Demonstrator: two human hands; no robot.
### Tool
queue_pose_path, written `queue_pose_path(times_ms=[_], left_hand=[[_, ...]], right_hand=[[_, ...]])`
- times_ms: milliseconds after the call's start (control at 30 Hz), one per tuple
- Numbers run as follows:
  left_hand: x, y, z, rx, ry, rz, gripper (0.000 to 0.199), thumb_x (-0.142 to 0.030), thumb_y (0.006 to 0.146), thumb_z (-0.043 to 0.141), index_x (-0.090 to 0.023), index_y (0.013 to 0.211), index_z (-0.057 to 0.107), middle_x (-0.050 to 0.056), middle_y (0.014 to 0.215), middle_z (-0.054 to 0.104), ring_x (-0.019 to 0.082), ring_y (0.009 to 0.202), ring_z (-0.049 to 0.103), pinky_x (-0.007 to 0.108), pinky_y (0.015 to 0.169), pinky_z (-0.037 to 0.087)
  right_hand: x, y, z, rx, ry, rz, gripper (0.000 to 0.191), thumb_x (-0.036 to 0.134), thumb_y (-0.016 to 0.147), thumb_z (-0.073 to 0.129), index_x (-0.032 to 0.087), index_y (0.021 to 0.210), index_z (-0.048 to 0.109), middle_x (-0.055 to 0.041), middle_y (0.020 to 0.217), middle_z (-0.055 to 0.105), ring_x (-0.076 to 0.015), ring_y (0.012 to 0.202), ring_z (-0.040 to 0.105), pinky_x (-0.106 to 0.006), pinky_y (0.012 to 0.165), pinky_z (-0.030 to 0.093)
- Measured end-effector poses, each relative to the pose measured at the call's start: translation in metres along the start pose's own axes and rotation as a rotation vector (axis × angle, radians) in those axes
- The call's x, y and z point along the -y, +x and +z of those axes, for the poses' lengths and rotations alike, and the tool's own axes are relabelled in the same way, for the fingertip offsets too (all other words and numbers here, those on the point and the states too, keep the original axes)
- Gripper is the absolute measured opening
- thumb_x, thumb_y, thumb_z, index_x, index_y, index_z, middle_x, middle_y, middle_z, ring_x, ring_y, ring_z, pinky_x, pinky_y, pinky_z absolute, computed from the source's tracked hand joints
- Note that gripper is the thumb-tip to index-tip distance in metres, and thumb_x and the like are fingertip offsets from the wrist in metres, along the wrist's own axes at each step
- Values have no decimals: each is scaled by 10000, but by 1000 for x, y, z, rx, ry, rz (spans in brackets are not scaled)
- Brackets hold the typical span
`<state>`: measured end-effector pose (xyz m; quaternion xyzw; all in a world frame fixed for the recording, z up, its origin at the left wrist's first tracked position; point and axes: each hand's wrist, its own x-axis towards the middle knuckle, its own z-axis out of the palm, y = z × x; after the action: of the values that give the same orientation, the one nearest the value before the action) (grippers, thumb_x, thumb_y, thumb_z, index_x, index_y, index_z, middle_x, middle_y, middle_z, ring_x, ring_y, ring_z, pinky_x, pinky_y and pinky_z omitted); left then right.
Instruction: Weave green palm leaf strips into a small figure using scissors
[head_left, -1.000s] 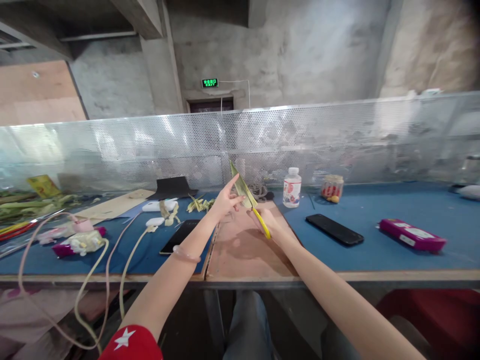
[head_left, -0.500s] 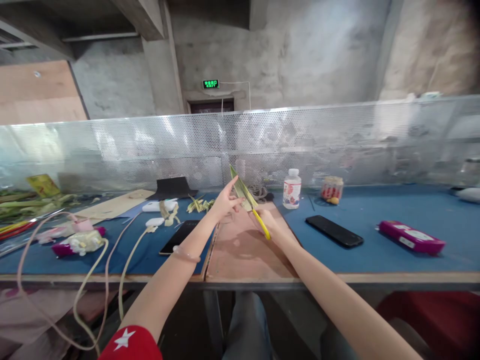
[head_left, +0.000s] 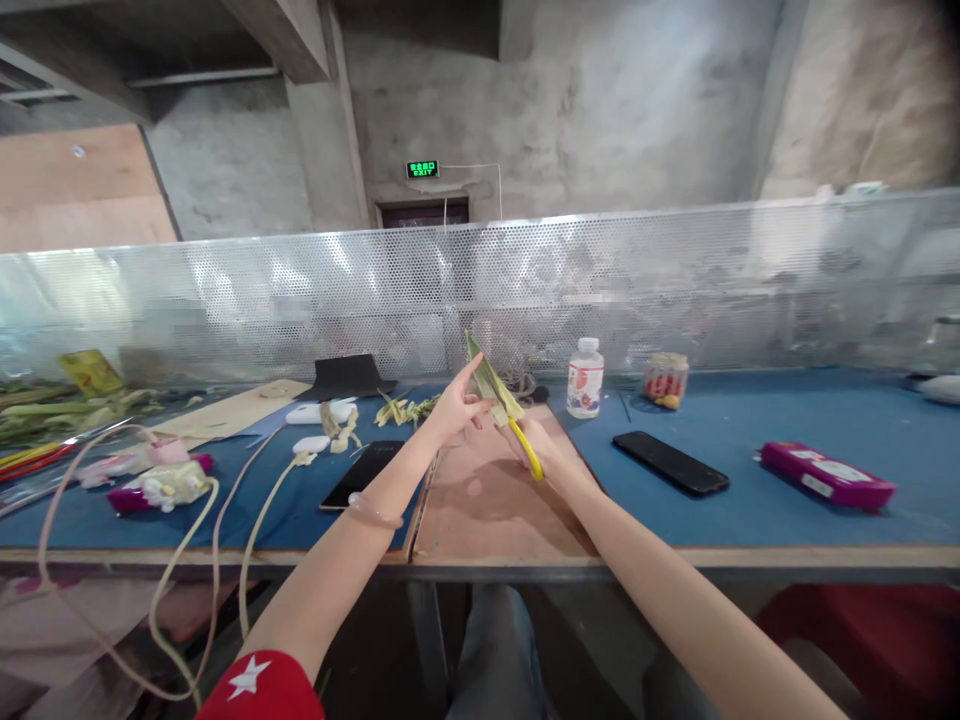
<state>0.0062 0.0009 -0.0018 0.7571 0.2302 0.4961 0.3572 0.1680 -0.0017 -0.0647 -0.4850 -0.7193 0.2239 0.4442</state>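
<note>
The blades of the yellow scissors (head_left: pixel 529 448) cannot be made out against the leaf (head_left: pixel 495 386).

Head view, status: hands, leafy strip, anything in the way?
Left hand holds green leafy strip. Right hand grips yellow handle, likely scissors, at strip's near end. Nothing seen blocking; bottle stands off right.
</note>
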Motion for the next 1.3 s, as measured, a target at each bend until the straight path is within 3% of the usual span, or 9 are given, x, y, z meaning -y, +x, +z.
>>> queue_pose_path(times_ms=[400,500,633,767,867,1067,1300], left_hand=[[0,0,-2,-17,30,-15,878,-231,683,694,-407,1409,232,88,1513,158,96,637,552,259,434,498],[0,-1,0,-74,8,-39,753,-278,736,646,-375,1395,296,88,1461,296,137,694,587,254,445,505],[2,1,-2,-172,-60,-103,524,-383,831,518,-313,1341,419,80,1157,586,131,649,594,245,461,501],[6,5,-9,-317,-20,-31,415,-348,799,572,-217,1193,589,75,1005,635,130,703,586,213,501,491],[9,7,-14,-334,30,9,416,-305,764,616,-199,1166,610,75,1008,647,111,675,575,194,508,473],[9,7,-16,-299,45,35,493,-256,733,633,-219,1218,560,83,1212,581,74,598,563,209,510,474],[9,8,-19,-274,47,33,571,-236,723,640,-228,1279,506,69,1037,644,76,552,545,222,513,470]], right_hand=[[-1,2,1,-6,-34,-2,275,327,744,541,106,783,700,-72,600,655,-211,655,614,-226,534,425],[-2,3,2,-5,-46,-5,274,316,747,533,106,790,703,-72,633,667,-204,647,613,-222,525,415],[-5,5,4,-10,-65,-11,249,292,746,527,121,777,706,-75,730,699,-213,696,626,-224,545,415],[-7,7,5,-4,-78,-16,213,261,739,536,135,764,707,-82,801,719,-226,721,640,-228,561,419],[-8,7,5,-4,-84,-9,211,268,746,538,145,773,708,-78,808,723,-229,722,644,-231,555,418],[-6,7,6,-5,-101,1,248,314,773,540,137,796,711,-85,782,718,-206,683,626,-234,566,423],[4,2,1,3,-117,6,238,332,769,560,140,778,700,-71,728,700,-203,671,622,-229,553,413]])
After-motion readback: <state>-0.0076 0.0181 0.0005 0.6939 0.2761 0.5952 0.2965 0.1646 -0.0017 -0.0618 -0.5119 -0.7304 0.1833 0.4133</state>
